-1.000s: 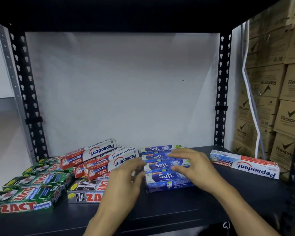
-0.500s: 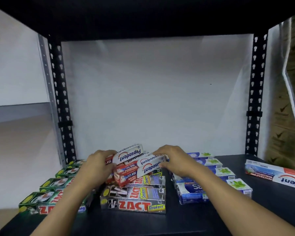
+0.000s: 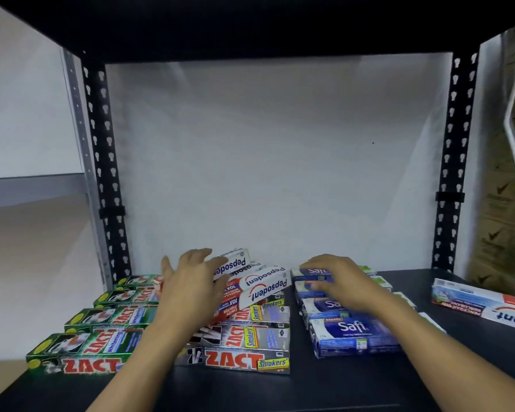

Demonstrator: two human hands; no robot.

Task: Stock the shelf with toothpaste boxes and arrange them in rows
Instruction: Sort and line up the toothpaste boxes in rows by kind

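Right hand [image 3: 338, 282] has left the Pepsodent boxes [image 3: 259, 288] for the Safi boxes [image 3: 348, 330] (fingers spread); left hand [image 3: 191, 281] lies open-fingered on Pepsodent, long axes crosswise.

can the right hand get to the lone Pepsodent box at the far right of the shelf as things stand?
Probably yes. The right hand rests open on the Safi boxes, holding nothing, and only bare shelf lies between that stack and the lone Pepsodent box. The box runs off the frame's right edge.
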